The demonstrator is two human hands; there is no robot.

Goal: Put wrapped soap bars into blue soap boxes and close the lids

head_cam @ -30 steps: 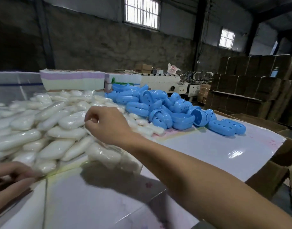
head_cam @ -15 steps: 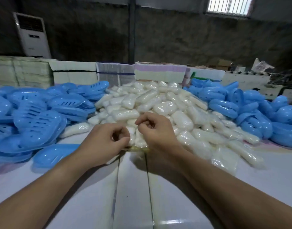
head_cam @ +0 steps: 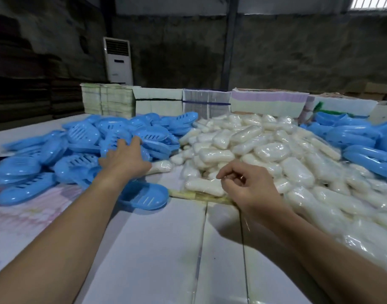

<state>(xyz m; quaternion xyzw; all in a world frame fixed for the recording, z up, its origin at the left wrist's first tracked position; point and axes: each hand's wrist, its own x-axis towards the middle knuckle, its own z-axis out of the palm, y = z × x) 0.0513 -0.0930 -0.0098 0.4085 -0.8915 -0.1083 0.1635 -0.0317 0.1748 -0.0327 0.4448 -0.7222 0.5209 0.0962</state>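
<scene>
While heaped together, glossy white wrapped soap bars [head_cam: 264, 150].

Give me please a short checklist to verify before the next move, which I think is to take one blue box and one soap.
1. Left hand reaches the pile of blue slotted plastic soap boxes: ok, its straight fingers lie on them.
2. Left hand grips one box: not ok, nothing is held yet.
3. Right hand at the heap of white plastic-wrapped soap bars: ok, at its near edge.
4. Right hand holds a bar: cannot tell; the fingers are curled over the nearest bar.
5. Free space on the white table for assembling: ok.
6. Single blue box near the left forearm usable: cannot tell.
</scene>
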